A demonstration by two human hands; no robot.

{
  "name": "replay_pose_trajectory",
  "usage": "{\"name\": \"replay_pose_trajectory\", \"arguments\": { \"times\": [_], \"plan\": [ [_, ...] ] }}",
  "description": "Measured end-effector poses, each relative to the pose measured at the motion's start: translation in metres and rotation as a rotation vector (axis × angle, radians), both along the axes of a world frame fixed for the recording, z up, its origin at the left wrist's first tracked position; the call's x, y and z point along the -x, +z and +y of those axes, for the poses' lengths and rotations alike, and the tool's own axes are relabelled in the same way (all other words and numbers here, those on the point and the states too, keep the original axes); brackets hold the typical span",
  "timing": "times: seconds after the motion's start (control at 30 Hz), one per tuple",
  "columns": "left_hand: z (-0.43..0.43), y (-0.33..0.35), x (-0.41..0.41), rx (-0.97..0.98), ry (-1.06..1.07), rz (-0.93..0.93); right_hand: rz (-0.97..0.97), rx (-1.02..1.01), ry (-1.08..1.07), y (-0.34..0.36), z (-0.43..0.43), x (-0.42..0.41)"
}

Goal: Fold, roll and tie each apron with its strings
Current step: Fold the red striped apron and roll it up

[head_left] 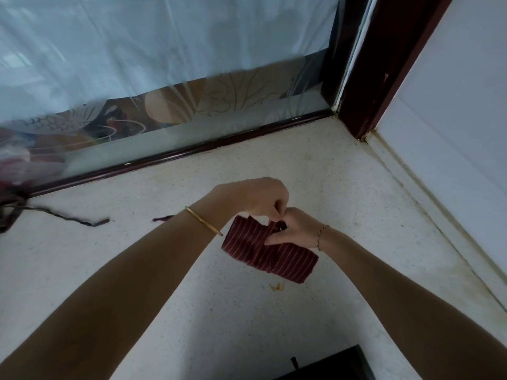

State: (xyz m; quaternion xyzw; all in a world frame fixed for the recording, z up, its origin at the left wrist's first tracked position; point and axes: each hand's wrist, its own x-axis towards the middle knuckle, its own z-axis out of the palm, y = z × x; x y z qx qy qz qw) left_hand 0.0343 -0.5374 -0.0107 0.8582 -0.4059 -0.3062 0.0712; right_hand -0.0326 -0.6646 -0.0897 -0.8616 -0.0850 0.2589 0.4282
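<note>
Apron roll (267, 253), maroon with thin pale stripes, lies on the speckled counter (343, 174) just right of frame centre. Both hands are on it. Left hand (255, 198): fingers curled, pinching the string (274, 225) at the roll's upper edge. Right hand (297, 229): fingers closed about the same string, 1 finger laid flat along the roll, pressing it down. Knot status cannot be determined; the fingers hide it.

Handling assessment: cloth is light, soft and likely to spring open if released. The string is thin and limp. Recommended hold is pressure on the roll's middle, with the string pinched close to the knot.

1 dark bundle (11, 204) with trailing strap sits at the left edge.
</note>
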Motion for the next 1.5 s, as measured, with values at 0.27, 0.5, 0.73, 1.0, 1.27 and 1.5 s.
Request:
{"name": "replay_pose_trajectory", "arguments": {
  "times": [0.27, 0.5, 0.73, 1.0, 1.27, 1.5],
  "plan": [
    [0.041, -0.028, -0.008, 0.245, 0.513, 0.66, 0.284, -0.661, -0.164, 0.011, -0.02, 0.016],
    [0.045, -0.06, 0.026, 0.429, 0.872, 0.655, 0.246, -0.691, -0.641, 0.006, -0.016, 0.007],
    [0.049, -0.054, 0.036, 0.146, 0.574, 0.171, 0.233, -0.327, -0.798, -0.021, -0.017, 0.004],
    [0.048, -0.07, 0.059, 0.365, 0.691, 0.209, 0.227, 0.122, -0.624, -0.05, -0.005, 0.012],
    [0.036, -0.126, 0.083, 0.571, 1.065, 0.646, 0.21, 0.194, -0.43, -0.068, 0.002, 0.024],
    [0.031, -0.128, 0.085, 0.581, 0.922, 0.477, -0.003, 0.584, -0.208, -0.045, 0.0, 0.028]
  ]
}}
